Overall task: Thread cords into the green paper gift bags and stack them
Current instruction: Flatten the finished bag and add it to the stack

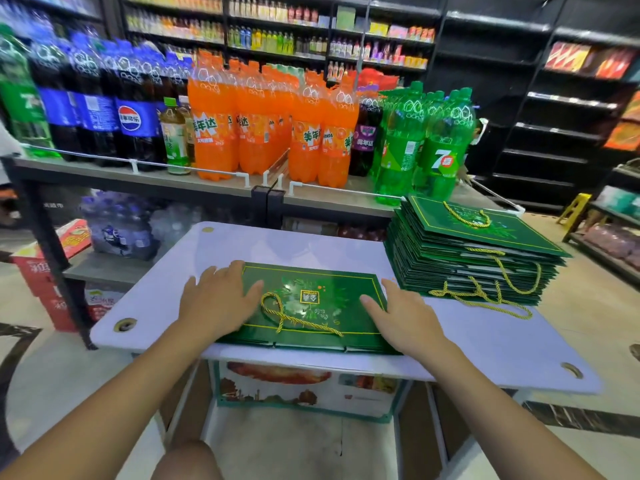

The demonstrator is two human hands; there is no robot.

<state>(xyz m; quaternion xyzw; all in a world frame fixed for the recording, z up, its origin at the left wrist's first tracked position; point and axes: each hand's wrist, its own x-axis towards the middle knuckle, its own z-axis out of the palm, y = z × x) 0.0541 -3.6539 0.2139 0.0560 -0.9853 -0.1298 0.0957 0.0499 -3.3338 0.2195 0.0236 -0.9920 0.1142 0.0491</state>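
Note:
A flat green paper gift bag [322, 289] lies on a low pile of similar bags at the front of the white table [485, 348]. A yellow twisted cord [291, 317] rests looped on its face. My left hand [218, 299] lies flat on the bag's left end, fingers spread. At the bag's right end my right hand [401, 317] presses flat with its fingers apart. Neither hand grips anything. A tall stack of green bags [467, 258] with yellow cords hanging out stands at the table's right.
Behind the table runs a grey shelf [138, 171] crowded with orange, green and dark soda bottles [256, 133]. A printed carton [304, 386] sits under the table. A red box [52, 271] stands on the floor at left, and dark store shelving [554, 133] fills the right.

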